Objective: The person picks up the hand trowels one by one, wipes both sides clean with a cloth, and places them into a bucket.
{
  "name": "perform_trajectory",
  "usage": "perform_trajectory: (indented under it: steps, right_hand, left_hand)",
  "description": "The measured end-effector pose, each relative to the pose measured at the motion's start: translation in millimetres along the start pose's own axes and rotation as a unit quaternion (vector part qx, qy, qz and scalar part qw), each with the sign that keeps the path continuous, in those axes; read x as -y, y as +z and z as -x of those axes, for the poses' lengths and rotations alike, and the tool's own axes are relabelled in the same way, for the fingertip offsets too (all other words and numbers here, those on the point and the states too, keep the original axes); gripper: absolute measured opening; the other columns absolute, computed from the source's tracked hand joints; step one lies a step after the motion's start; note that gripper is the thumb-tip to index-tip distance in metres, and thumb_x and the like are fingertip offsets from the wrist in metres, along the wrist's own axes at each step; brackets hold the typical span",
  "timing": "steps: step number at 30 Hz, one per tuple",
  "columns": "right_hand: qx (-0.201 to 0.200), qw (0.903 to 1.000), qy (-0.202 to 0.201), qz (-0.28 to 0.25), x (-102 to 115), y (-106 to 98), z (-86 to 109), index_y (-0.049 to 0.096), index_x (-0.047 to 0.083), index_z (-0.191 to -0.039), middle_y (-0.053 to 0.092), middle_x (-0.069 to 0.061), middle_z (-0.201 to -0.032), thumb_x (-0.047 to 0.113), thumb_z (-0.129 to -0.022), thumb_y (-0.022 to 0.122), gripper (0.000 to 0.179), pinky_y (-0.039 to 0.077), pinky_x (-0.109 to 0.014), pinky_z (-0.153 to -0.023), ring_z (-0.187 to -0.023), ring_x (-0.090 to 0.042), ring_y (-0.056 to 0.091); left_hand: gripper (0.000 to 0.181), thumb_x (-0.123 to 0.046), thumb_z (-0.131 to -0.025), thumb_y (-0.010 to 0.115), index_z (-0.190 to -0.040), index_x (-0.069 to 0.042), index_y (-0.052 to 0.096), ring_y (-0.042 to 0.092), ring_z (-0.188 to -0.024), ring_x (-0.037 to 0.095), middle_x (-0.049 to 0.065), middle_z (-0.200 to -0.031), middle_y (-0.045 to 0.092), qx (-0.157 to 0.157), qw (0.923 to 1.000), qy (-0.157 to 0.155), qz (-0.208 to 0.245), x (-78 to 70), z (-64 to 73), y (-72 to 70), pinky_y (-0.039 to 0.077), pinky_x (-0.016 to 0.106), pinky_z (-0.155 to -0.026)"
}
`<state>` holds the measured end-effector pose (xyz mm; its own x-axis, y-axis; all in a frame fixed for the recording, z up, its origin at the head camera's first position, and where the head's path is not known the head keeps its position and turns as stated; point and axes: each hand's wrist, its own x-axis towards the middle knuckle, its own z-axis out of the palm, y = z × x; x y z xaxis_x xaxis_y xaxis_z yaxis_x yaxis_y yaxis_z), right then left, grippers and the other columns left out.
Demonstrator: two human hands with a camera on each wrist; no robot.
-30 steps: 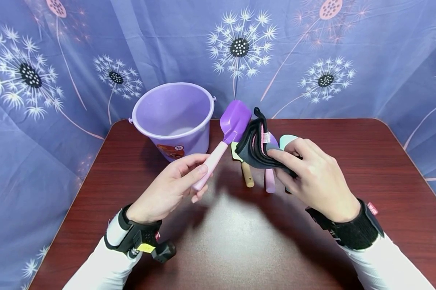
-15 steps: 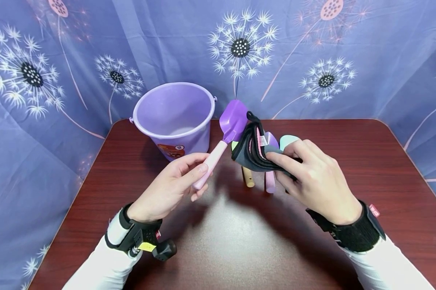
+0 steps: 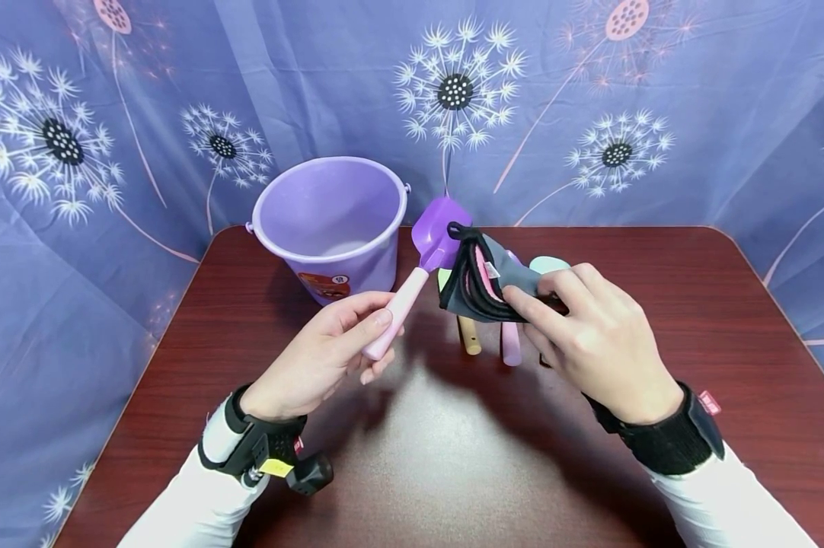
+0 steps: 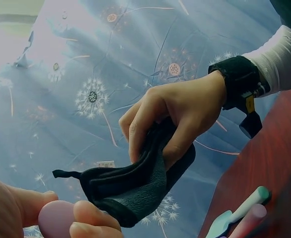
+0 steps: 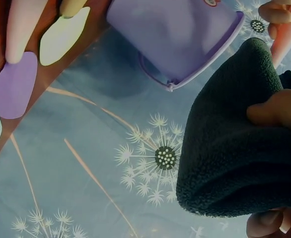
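My left hand [image 3: 316, 361] grips the pink handle of a small purple toy shovel [image 3: 400, 310], whose blade points up and away. In my right hand [image 3: 600, 346] I pinch a folded dark grey cloth [image 3: 511, 266] with black edging, a hanging loop, a white label and a pink inner layer. The cloth overlaps the shovel's blade in the head view. From the right wrist, the cloth [image 5: 235, 144] looks thick and fuzzy, bunched between thumb and fingers. The left wrist view catches only the round end of the shovel's handle [image 4: 57, 219] between my fingers.
A purple bucket [image 3: 384, 270] stands at the back left of the red-brown table [image 3: 693, 304]. Beneath the cloth lie a yellow-green tool with a tan handle [image 3: 470, 336], a purple one with a pink handle [image 3: 511, 348] and a mint one [image 3: 549, 264]. A dandelion-print curtain [image 3: 357, 84] hangs behind.
The cloth has turned in my right hand, its loop swinging left and down, so more of its grey face and pink layer shows. The shovel's blade has dipped slightly.
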<state>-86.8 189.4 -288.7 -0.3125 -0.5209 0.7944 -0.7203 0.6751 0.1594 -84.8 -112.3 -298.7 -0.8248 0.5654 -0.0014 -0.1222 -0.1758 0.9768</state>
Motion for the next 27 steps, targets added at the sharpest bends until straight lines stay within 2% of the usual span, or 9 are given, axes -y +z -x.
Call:
perform_trajectory:
  steps: [5,14,22,27]
  right_hand:
    - [-0.006,1.0000,0.005,0.000,-2.5,0.1,0.3,0.074,0.006,-0.104,0.057,-0.016,-0.087,0.009,-0.093,0.058,0.021,0.043,-0.046,-0.054,-0.070,-0.038,0.051]
    - [0.019,0.9997,0.017,0.004,-11.4,-1.1,4.2,0.074,0.007,-0.107,0.055,-0.017,-0.088,0.006,-0.092,0.051,0.027,0.042,-0.045,-0.056,-0.072,-0.039,0.049]
    - [0.034,0.9987,0.035,0.018,-20.6,-1.1,10.0,0.073,0.007,-0.110,0.056,-0.016,-0.089,0.006,-0.091,0.046,0.033,0.040,-0.043,-0.055,-0.072,-0.037,0.047]
    - [0.033,0.9981,0.047,0.025,-24.4,-2.7,10.5,0.073,0.008,-0.110,0.056,-0.016,-0.089,0.006,-0.092,0.048,0.031,0.041,-0.044,-0.055,-0.074,-0.037,0.048]
  left_hand:
    - [0.030,-0.017,-0.107,0.045,-0.128,0.004,0.050,0.047,-0.063,0.016,0.015,-0.091,0.047,0.005,1.0000,0.000,0.003,-0.4,0.1,0.8,0.035,0.023,-0.052]
    - [0.028,-0.016,-0.107,0.044,-0.127,0.003,0.051,0.042,-0.060,0.017,0.011,-0.085,0.046,0.022,0.9997,0.001,-0.006,0.2,0.6,1.1,0.029,0.025,-0.052]
    - [0.029,-0.016,-0.107,0.045,-0.127,0.004,0.052,0.037,-0.059,0.018,0.009,-0.078,0.042,0.035,0.9988,0.011,-0.031,0.3,0.5,1.5,0.028,0.024,-0.051]
    - [0.028,-0.016,-0.107,0.046,-0.127,0.003,0.053,0.034,-0.057,0.020,0.011,-0.075,0.040,0.037,0.9974,0.014,-0.060,-0.1,0.6,2.0,0.027,0.025,-0.048]
